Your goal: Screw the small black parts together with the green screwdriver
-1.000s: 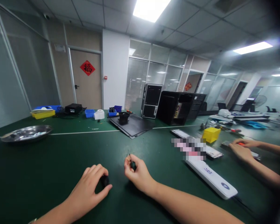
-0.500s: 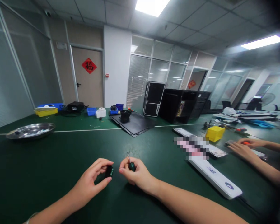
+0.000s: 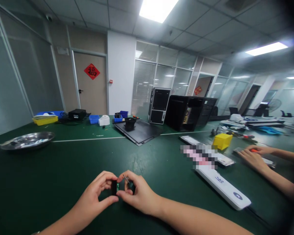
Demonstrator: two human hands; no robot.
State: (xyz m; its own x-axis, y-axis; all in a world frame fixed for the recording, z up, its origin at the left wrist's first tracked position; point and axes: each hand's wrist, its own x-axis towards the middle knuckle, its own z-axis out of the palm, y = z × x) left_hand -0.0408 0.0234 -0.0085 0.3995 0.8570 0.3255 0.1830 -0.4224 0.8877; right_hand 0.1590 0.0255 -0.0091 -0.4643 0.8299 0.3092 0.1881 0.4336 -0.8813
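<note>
In the head view, my left hand [image 3: 94,194] grips a small black part [image 3: 114,188] by its upper and lower edges, between fingers and thumb. A narrow strip of green circuit board [image 3: 118,187] shows on its right side. Close against it, my right hand [image 3: 143,194] has its index finger and thumb at the part's right edge. Tucked in that same hand is a small screwdriver [image 3: 130,184] with a dark green handle, its thin metal shaft angled up to the left. Both hands are just above the green table [image 3: 63,182].
A white power strip [image 3: 225,187] lies right of my hands. Farther right, another person's hands [image 3: 256,156] work near a yellow bin [image 3: 222,141]. Behind are a black panel [image 3: 147,132] and computer cases [image 3: 180,112]; a metal dish [image 3: 26,146] sits at left.
My right hand has moved left to meet the part in my left hand, its fingertips at the part's edge. The screwdriver has tilted farther left. The view has shifted slightly.
</note>
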